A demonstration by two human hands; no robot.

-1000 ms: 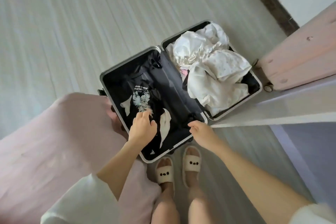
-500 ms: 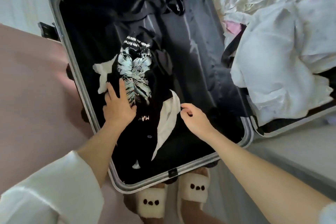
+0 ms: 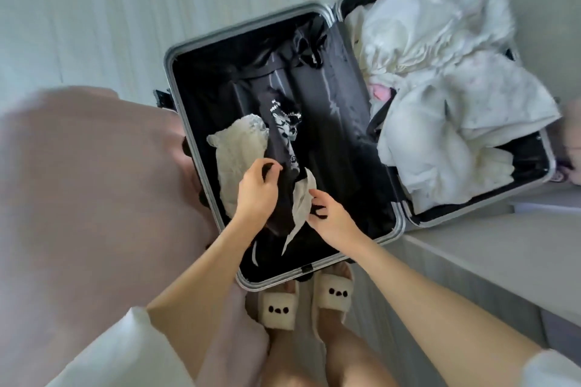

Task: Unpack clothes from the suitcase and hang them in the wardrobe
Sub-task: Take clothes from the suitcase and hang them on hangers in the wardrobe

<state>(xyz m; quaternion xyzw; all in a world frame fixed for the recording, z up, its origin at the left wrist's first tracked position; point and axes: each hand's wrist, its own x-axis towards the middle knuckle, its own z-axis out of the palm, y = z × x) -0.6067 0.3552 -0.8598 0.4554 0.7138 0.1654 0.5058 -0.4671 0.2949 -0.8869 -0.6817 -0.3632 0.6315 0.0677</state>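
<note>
Unpacking had barely begun, by the look of it. The suitcase (image 3: 201, 50) lay open on the floor, both halves full. The left hand (image 3: 256, 192) had its fingers curled round the black printed garment (image 3: 283, 141) in the left half, bunching it above a pale lacy piece (image 3: 239, 151); the right hand (image 3: 330, 217) pinched dark fabric beside it. White clothes (image 3: 440, 97) filled the right half, untouched. No wardrobe or hanger showed, so every hanging step seemed left.

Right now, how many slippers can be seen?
2: left slipper and right slipper, side by side on the floor, just below the open suitcase.
</note>
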